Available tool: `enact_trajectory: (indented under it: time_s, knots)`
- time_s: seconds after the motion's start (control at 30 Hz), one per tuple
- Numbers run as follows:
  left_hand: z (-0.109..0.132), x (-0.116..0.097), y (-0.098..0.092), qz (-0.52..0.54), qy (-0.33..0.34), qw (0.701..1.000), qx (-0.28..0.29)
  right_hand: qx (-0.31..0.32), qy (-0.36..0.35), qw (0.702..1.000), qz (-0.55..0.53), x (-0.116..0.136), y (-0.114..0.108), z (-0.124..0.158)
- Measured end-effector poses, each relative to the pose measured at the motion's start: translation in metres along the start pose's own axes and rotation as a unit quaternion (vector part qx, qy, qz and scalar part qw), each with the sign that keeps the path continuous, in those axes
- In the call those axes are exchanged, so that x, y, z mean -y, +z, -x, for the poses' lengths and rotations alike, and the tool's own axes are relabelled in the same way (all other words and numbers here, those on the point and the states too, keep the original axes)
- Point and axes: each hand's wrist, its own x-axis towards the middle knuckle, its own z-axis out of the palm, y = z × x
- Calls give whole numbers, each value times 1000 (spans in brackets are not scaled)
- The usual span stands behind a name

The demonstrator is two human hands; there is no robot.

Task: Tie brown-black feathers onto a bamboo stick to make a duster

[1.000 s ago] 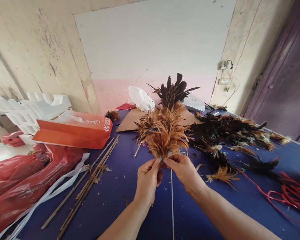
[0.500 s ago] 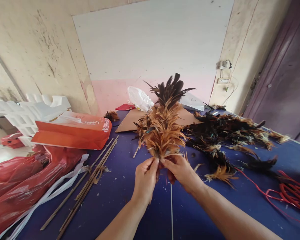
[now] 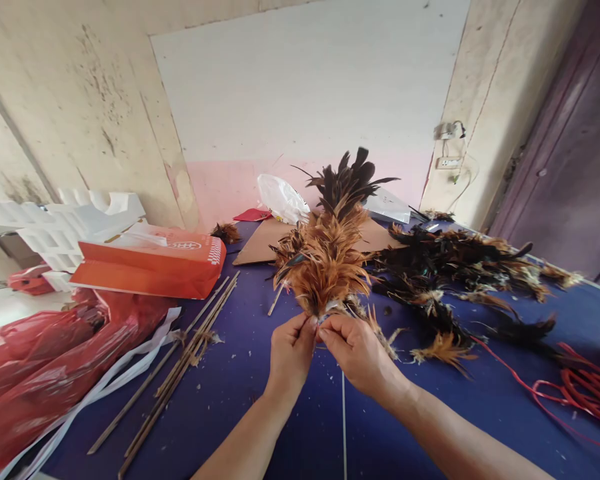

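Right hand (image 3: 355, 343): fingers more curled than half-second ago; pale patch at duster's base now bared. Feather duster (image 3: 333, 263): straight ahead of hands, long axis running away, dark tip farthest. Left hand (image 3: 291, 350), right hand: both pinched narrow at near end, equally close; right fingertips' exact hold hidden.

An orange bag (image 3: 150, 263) lies at the left of the blue tabletop (image 3: 230, 413), with red plastic (image 3: 45, 380) nearer and white foam (image 3: 60, 230) beyond. Cardboard (image 3: 257, 242) lies toward the far edge, near a white plastic bag (image 3: 283, 197). A socket (image 3: 449, 163) sits on the wall (image 3: 305, 87), left of a purple door (image 3: 565, 147).
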Motion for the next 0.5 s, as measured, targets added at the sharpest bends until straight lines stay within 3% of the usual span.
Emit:
enact_trajectory:
  time_s: [0.17,0.27,0.4,0.5]
  knots:
    - [2,1,2,-26,32,999,4,15,52,998,-11,-5,-2,-8]
    - [5,-2,5,-35,59,997,29,17,42,999,5,-9,-8,-11]
    - [9,-8,8,-93,119,988,39,-7,-12,996,93,0,-11,-6]
    - [12,-12,10,-112,142,983,39,-23,-14,981,194,9,-6,-1]
